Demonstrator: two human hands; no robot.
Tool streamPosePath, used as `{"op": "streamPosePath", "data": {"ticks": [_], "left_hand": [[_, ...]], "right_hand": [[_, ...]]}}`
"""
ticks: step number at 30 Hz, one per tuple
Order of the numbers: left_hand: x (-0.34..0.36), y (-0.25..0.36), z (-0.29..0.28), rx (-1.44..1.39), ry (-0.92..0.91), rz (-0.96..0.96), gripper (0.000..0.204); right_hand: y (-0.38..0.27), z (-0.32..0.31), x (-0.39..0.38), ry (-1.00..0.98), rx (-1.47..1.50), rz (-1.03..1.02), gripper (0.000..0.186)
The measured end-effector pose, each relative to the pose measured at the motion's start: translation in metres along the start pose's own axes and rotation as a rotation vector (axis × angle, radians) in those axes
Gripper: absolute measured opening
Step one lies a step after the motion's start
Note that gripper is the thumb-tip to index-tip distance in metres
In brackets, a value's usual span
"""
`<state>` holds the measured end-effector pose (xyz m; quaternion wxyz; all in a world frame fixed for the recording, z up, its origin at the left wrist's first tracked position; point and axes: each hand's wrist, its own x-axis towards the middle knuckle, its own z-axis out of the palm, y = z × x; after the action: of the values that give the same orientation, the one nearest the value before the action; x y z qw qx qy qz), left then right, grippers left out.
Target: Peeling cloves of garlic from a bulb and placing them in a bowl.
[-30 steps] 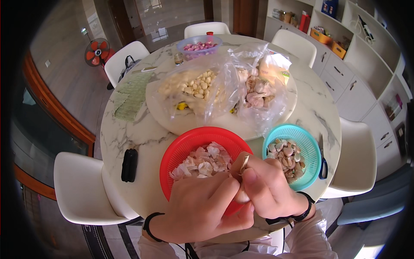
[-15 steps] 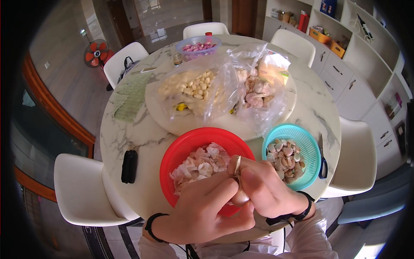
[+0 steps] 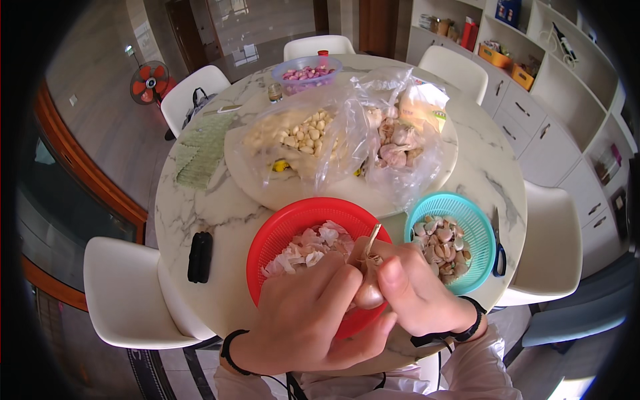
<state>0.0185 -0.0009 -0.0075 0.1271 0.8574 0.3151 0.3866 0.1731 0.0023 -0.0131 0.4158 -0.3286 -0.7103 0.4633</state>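
Between my two hands is a garlic bulb (image 3: 370, 291) with a dry stem pointing up. My left hand (image 3: 307, 310) has its fingers closed round the bulb's left side. My right hand (image 3: 417, 290) grips it from the right, its thumb raised a little beside the stem. Both hands are over the near side of a red basket (image 3: 270, 233) that holds papery garlic skins (image 3: 310, 250). To the right stands a turquoise basket (image 3: 481, 230) with separated garlic cloves (image 3: 443, 247) in it.
Blue-handled scissors (image 3: 499, 260) lie right of the turquoise basket. Behind, on a round turntable (image 3: 240, 167), sit plastic bags of peeled cloves (image 3: 310, 133) and whole garlic bulbs (image 3: 400, 140). A bowl of shallots (image 3: 307, 72) stands farther back; a black case (image 3: 199, 257) lies at left.
The garlic bulb shows more now, with its stem tilted to the right. My right thumb has lifted off the bulb's top, and my left hand has shifted slightly left.
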Motion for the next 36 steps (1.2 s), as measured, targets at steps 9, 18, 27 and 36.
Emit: {"op": "streamPosePath", "data": {"ticks": [9,18,27,36], "left_hand": [[0.000,-0.003,0.001,0.146,0.035,0.137,0.032],[-0.004,-0.004,0.004,0.169,0.130,0.298,0.030],[-0.008,0.000,0.008,0.346,0.239,0.336,0.033],[-0.010,0.005,0.014,0.402,0.208,0.270,0.030]], "right_hand": [[0.000,0.006,-0.005,0.015,0.157,-0.012,0.034],[0.010,0.015,-0.008,0.045,0.153,-0.221,0.021],[0.016,0.021,-0.009,0.009,0.211,-0.304,0.030],[0.039,0.024,-0.016,0.010,0.084,-0.390,0.021]]}}
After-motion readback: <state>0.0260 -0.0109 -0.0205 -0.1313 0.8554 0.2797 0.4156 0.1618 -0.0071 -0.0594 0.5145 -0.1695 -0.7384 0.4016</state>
